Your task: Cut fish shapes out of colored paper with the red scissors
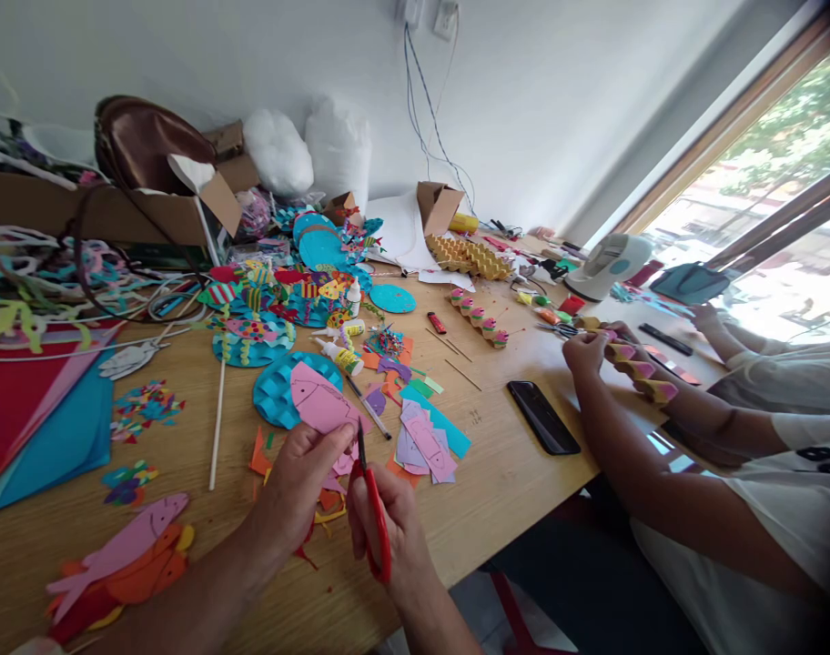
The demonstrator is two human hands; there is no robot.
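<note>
Between the thumb and fingers of my left hand (312,473) is a piece of pink paper (323,398) with a fish drawn on it. My right hand (394,518) grips red-handled scissors (377,528), whose dark blades point up at the paper's right edge. Whether the blades are parted there is hard to make out. Behind the pink paper lies a blue scalloped disc (268,393). Paper scraps (425,441) in pink, lilac and orange lie just right of it. Cut-out paper fish (125,555) in pink, orange and red are piled at the lower left.
A black phone (543,417) lies to the right. Beside it, a co-worker's hands (585,350) hold a painted egg-carton strip (643,371). Glue bottles (342,356), a pen (369,408) and thin sticks (449,344) lie mid-table. Coloured sheets (80,437) are at the left.
</note>
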